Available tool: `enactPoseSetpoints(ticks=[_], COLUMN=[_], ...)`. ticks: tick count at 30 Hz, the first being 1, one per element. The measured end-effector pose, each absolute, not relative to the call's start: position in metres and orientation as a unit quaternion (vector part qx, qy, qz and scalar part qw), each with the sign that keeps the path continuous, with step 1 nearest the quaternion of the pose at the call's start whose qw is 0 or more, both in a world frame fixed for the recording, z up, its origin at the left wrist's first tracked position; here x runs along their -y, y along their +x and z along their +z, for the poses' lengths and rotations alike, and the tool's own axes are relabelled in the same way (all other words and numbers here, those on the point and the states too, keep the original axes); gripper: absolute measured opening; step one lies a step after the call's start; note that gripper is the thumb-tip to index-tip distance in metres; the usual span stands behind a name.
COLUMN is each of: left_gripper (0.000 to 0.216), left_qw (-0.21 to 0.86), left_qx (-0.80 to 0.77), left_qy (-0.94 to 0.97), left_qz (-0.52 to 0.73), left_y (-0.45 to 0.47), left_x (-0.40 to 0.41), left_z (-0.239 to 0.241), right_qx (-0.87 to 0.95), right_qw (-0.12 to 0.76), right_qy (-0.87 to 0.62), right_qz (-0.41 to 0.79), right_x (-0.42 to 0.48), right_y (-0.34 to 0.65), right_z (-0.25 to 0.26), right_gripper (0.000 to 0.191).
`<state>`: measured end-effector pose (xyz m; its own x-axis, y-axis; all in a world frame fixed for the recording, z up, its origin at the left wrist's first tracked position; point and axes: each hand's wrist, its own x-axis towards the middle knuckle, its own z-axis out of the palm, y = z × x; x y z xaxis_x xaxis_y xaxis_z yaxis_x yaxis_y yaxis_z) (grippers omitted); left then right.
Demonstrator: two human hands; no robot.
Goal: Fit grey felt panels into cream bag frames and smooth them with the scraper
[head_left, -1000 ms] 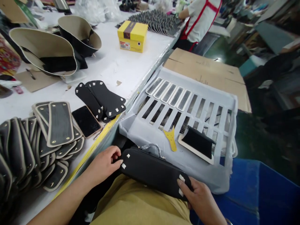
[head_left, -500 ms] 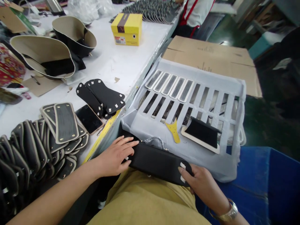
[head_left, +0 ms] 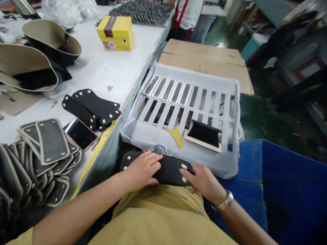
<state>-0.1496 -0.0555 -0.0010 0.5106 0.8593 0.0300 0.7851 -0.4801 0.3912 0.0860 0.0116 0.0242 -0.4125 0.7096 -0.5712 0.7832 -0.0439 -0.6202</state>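
Note:
A long black panel [head_left: 168,170] with rounded ends and small white tabs lies across my lap, against the near edge of a cloth-covered rack. My left hand [head_left: 143,170] rests on it left of the middle, fingers stretched flat over its surface. At the panel's right end, my right hand [head_left: 204,180] pinches it, thumb on top beside the white tabs and fingers underneath. On the rack, just beyond the panel, are a yellow Y-shaped piece [head_left: 176,135] and a black flap on a pale-edged backing [head_left: 204,136].
The slotted grey rack [head_left: 150,131] carries several pale-edged strips [head_left: 167,89]. Left, on the white table [head_left: 94,68], are similar black panels [head_left: 94,105], a phone [head_left: 81,133], stacked grey pieces [head_left: 52,141] and a yellow box [head_left: 114,34]. A blue bin [head_left: 245,190] stands right.
My left hand has slid from the panel's left end toward its middle, uncovering white tabs there. My right hand keeps its pinch. The view has turned to the right.

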Motion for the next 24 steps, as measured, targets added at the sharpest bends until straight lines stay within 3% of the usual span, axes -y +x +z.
enactPoseSetpoints(ticks=[9,16,24], left_gripper=[0.034,0.033,0.049], left_qw=[0.18,0.203,0.17], left_qx=[-0.527,-0.472,-0.453], left_qy=[0.824,0.847,0.867], left_qz=[0.103,0.133,0.12], left_y=[-0.133,-0.086,-0.072], left_x=[0.055,0.035,0.029], left_z=[0.002,0.001,0.001], right_qx=[-0.565,-0.546,-0.554], right_qw=[-0.019,-0.036,-0.016], right_qy=[0.584,0.574,0.553], right_qz=[-0.582,-0.61,-0.622], right_x=[-0.006,-0.007,-0.012], right_y=[0.119,0.122,0.126], right_z=[0.005,0.0,0.0], right_gripper=[0.032,0.03,0.028])
